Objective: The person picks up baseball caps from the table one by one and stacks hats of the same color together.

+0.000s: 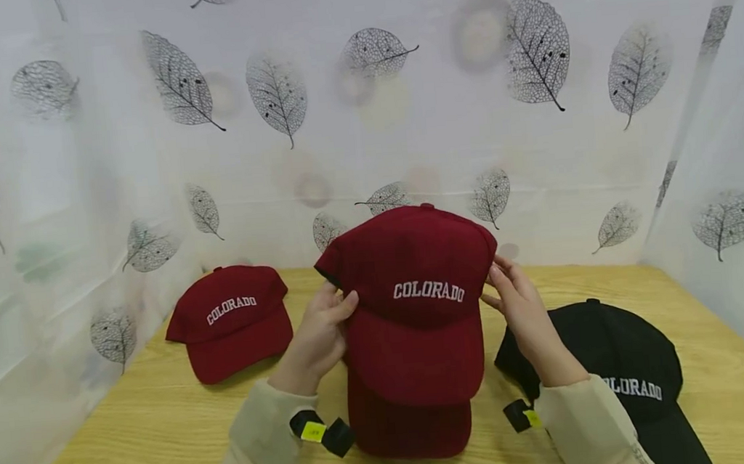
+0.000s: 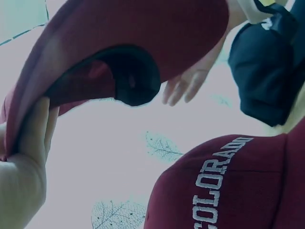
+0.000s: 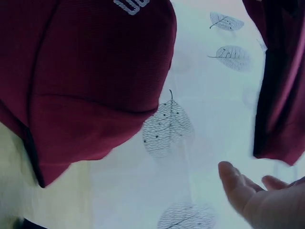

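Note:
A red baseball cap (image 1: 414,345) with white COLORADO lettering is raised upright in the middle. My left hand (image 1: 317,331) pinches its left edge, thumb outside and fingers behind the fabric (image 2: 33,138). At its right side is my right hand (image 1: 522,307), fingers loosely extended; in the right wrist view that hand (image 3: 267,200) shows a gap from the cap (image 3: 283,105). Below and behind the raised cap, a second red cap (image 1: 410,429) sits on the table, mostly hidden in the head view. Its lettering shows in the left wrist view, on the cap front (image 2: 228,186).
Another red COLORADO cap (image 1: 234,319) rests at the back left of the wooden table (image 1: 146,446). To the right lies a black COLORADO cap (image 1: 624,350), partly covered by my right sleeve (image 1: 584,426). A leaf-patterned curtain (image 1: 340,161) encloses the back and sides.

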### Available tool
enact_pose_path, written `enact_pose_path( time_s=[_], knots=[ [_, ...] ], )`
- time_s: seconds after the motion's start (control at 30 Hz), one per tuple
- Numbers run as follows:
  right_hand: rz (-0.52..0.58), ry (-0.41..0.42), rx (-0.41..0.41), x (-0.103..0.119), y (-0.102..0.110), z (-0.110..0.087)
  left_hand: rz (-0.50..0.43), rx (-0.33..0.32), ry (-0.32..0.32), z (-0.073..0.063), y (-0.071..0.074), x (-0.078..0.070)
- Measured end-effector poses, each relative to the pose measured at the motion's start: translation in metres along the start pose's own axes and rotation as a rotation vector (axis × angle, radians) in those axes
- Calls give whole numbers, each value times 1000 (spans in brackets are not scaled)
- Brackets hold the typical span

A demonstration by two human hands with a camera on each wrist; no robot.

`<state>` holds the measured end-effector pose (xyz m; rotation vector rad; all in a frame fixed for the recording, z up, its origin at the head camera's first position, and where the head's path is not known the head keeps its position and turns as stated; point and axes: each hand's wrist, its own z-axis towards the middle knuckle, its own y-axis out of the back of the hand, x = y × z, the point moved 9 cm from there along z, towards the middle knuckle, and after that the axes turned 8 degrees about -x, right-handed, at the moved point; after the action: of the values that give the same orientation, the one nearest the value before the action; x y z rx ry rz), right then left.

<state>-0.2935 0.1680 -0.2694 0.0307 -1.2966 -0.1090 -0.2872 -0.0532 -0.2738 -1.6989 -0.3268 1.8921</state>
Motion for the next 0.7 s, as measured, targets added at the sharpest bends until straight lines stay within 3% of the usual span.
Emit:
enact_pose_path(
  time_s=[0.13, 0.27, 0.37, 0.47, 0.57, 0.7],
  knots=[
    [120, -19, 42, -2, 1, 3, 0, 72, 13, 0, -1, 1],
    [182, 71, 88, 2, 1, 3, 38, 107, 49, 0, 0, 3],
    [162, 134, 105, 3, 1, 3, 93, 88, 81, 1, 4, 4],
    [22, 153, 68, -2, 2, 4, 153, 28, 118, 2, 12, 6],
    [-201, 134, 18, -8, 3, 6, 212, -58, 174, 1, 22, 11],
    [-393, 96, 25, -15, 0, 6, 306, -143, 231, -3, 35, 17]
  ],
)
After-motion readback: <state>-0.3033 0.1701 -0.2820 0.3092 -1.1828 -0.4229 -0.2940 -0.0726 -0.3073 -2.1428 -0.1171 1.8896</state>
